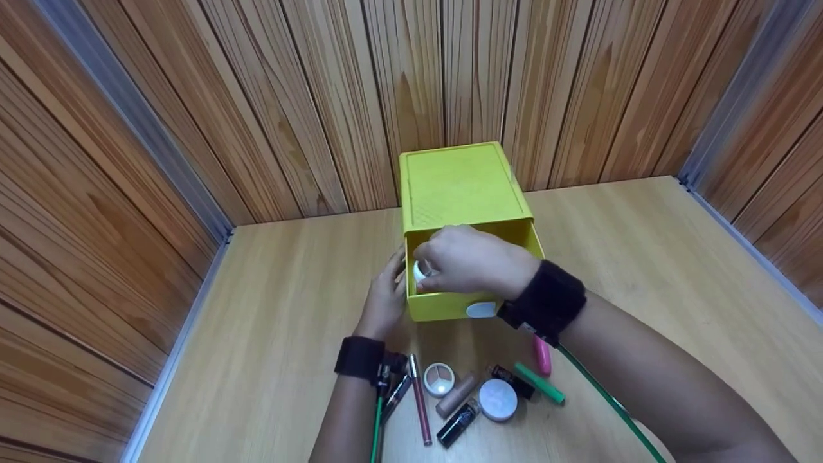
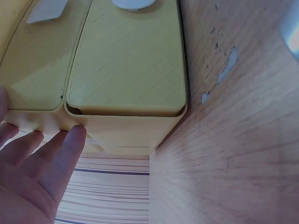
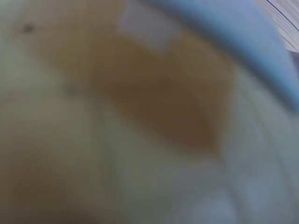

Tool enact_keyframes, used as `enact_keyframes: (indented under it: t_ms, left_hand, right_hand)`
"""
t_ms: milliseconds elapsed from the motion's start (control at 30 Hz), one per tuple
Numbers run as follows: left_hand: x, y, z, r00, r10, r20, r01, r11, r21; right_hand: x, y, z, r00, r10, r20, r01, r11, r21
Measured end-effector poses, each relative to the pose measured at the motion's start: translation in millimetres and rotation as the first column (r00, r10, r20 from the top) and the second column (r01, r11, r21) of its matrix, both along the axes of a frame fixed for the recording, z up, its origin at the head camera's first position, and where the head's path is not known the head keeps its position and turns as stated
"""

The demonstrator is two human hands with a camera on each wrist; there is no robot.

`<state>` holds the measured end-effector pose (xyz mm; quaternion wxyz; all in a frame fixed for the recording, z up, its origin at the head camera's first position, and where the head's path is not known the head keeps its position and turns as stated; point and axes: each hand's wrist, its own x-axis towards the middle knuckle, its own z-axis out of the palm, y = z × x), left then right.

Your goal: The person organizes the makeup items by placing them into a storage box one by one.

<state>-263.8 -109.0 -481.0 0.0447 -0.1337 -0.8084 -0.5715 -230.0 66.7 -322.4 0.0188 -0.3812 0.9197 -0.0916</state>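
A yellow drawer box (image 1: pixel 463 186) stands near the back wall with its upper drawer (image 1: pixel 440 310) pulled out. My right hand (image 1: pixel 472 260) reaches over the drawer front and pinches a small white round item (image 1: pixel 418 273) at the drawer's left side; its kind is mostly hidden by the fingers. Blur fills the right wrist view, where a pale blue-white handle (image 3: pixel 233 37) crosses the top. My left hand (image 1: pixel 388 299) rests against the box's left side. In the left wrist view, its straight fingers (image 2: pixel 72 144) touch the side wall close to the seam between the two drawers.
Makeup lies before the box: a red pencil (image 1: pixel 421 405), a small round palette (image 1: pixel 439 379), a mauve tube (image 1: pixel 456 395), a black bottle (image 1: pixel 458 424), a round white jar (image 1: pixel 497 400), a green tube (image 1: pixel 539 383) and a pink tube (image 1: pixel 542 355). Wood-panelled walls (image 1: pixel 308 116) enclose the table.
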Motion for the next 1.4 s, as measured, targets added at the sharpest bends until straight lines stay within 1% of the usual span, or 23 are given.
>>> enact_keyframes:
  t_ms: [100, 167, 233, 367, 567, 633, 767, 900, 1067, 1233, 1300, 1367, 1400]
  left_hand:
    - [-0.7, 1.6, 0.2, 1.000, 0.003, 0.003, -0.003, 1.000, -0.010]
    - [-1.3, 2.4, 0.3, 1.000, -0.001, 0.003, 0.001, 1.000, -0.011]
    - [-1.8, 2.4, -0.1, 1.000, -0.005, 0.005, 0.005, 1.000, -0.009]
    - [-1.7, -0.5, -2.0, 1.000, -0.011, 0.022, 0.010, 1.000, 0.010]
    - [0.2, -5.7, -6.4, 1.000, -0.015, -0.016, 0.015, 1.000, 0.017]
    - [0.3, -6.1, -6.1, 0.999, -0.016, -0.029, 0.017, 1.000, 0.026]
    - [-1.1, -4.4, -4.2, 0.999, -0.014, -0.032, 0.015, 0.999, 0.034]
    - [-3.6, -2.0, -3.2, 1.000, -0.015, -0.014, 0.016, 0.999, 0.028]
    - [-3.2, -2.0, -3.7, 1.000, -0.018, 0.024, 0.017, 0.999, 0.046]
    - [-4.3, -2.2, -3.9, 0.999, -0.012, 0.030, 0.011, 0.999, 0.047]
    - [-3.9, -2.0, -3.8, 0.999, -0.017, 0.031, 0.015, 0.998, 0.054]
    - [-3.2, -1.7, -4.0, 0.999, -0.020, 0.031, 0.018, 0.998, 0.059]
    - [-3.3, -1.4, -4.4, 0.999, -0.029, 0.020, 0.027, 0.997, 0.068]
  right_hand:
    - [-4.0, -0.5, -4.1, 0.999, -0.002, 0.046, 0.002, 1.000, 0.010]
    - [-6.1, -0.2, -6.2, 0.996, -0.008, 0.094, 0.006, 1.000, 0.021]
    - [-7.7, 0.0, -7.6, 0.989, -0.024, 0.149, 0.018, 0.999, 0.042]
    - [-8.9, -1.5, -8.2, 0.974, -0.040, 0.224, 0.026, 0.997, 0.068]
    - [-8.3, -5.6, -9.9, 0.969, 0.010, 0.245, -0.028, 0.997, 0.069]
    - [-8.2, -6.2, -10.4, 0.967, 0.022, 0.255, -0.040, 0.997, 0.069]
    - [-8.9, -5.3, -10.5, 0.963, 0.038, 0.268, -0.060, 0.996, 0.073]
    - [-10.5, -2.1, -10.3, 0.961, 0.045, 0.274, -0.067, 0.995, 0.072]
    - [-9.2, -0.3, -9.4, 0.956, 0.036, 0.291, -0.059, 0.996, 0.069]
    - [-6.7, 6.0, -6.9, 0.956, 0.022, 0.292, -0.044, 0.997, 0.069]
    - [-4.5, 11.8, -5.2, 0.953, 0.015, 0.302, -0.033, 0.998, 0.056]
    - [-1.8, 19.7, -3.4, 0.955, 0.035, 0.293, -0.043, 0.999, 0.023]
    - [-0.2, 24.4, -2.3, 0.955, 0.046, 0.292, -0.048, 0.999, 0.000]
